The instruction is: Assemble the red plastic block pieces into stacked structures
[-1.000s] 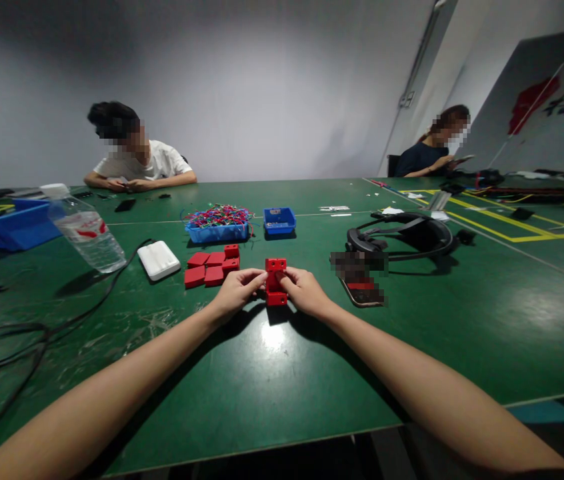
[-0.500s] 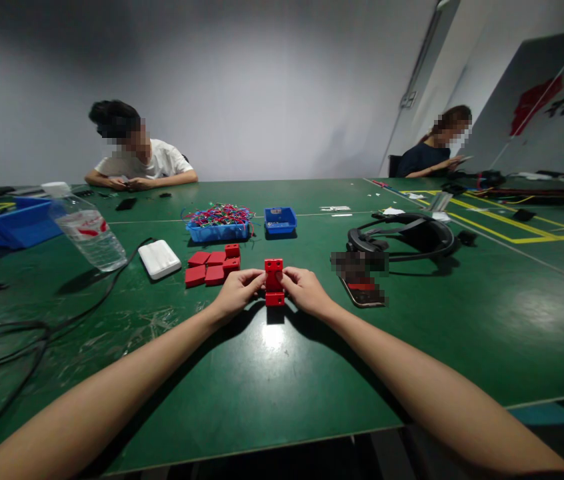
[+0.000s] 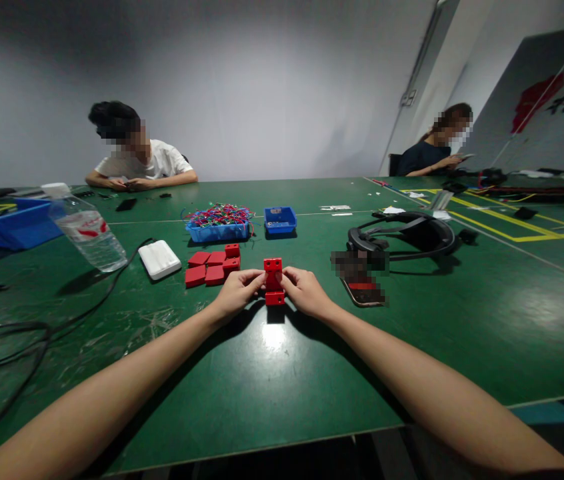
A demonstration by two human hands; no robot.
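Note:
Between my two hands stands a red block-like part (image 3: 275,283) with small round holes at its top and bottom ends. My left hand (image 3: 239,290) pinches its left side, and my right hand (image 3: 305,289) grips the right side with the thumb on its front. The fingertips behind the part are hidden. Just left of my left hand, several similar red parts (image 3: 207,270) lie grouped on the green table (image 3: 272,387). Beyond them is a blue bin (image 3: 219,233) heaped with coloured wires (image 3: 222,215). A smaller blue bin (image 3: 281,223) holds small pieces too tiny to name.
On the left are a tilted water bottle (image 3: 89,230), a white box (image 3: 159,259), a black cable (image 3: 42,333) and a large blue bin (image 3: 32,223). To the right lie a phone (image 3: 365,290) and a black headset (image 3: 402,237). Two people (image 3: 149,163) sit across the table.

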